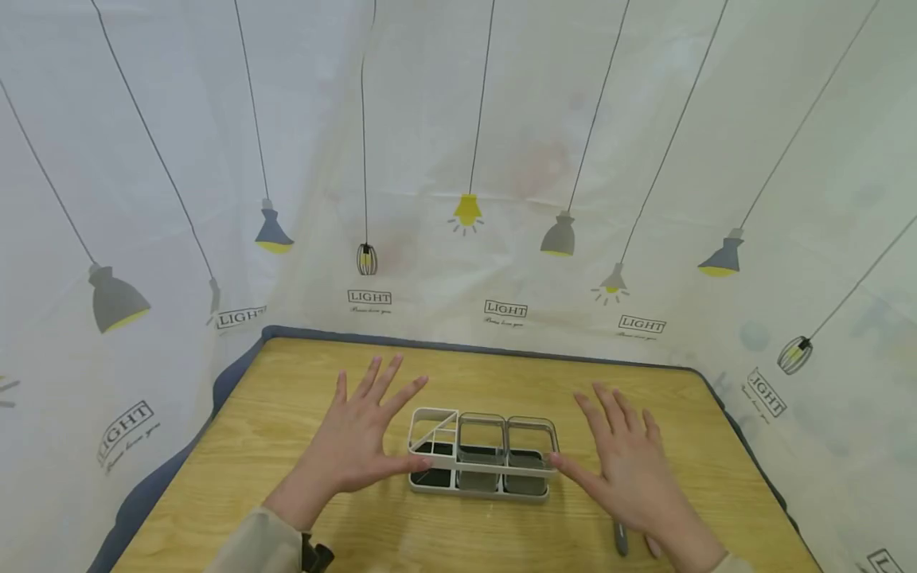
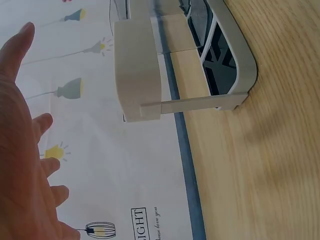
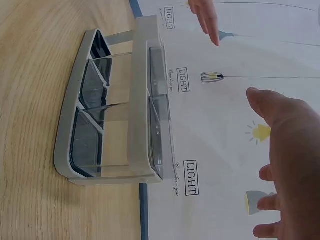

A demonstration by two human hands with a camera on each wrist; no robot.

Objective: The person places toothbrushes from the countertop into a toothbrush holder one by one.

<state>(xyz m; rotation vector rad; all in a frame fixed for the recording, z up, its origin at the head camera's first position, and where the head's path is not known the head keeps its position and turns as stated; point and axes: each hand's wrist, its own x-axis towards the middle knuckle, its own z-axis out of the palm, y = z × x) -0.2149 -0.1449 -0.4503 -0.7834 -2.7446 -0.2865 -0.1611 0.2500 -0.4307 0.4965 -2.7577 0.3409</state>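
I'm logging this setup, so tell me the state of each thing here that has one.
White holder: upright on the table.
Middle clear cup: seated in the holder, looks empty.
Right clear cup: seated in the holder, looks empty.
Left hand: open, fingers spread, not touching the holder.
Right hand: open, fingers extended, not touching the holder.
Grey item: on the table, partly hidden.

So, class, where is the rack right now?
In the head view, the rack stands on the table, low and near the middle, between the left hand and the right hand.
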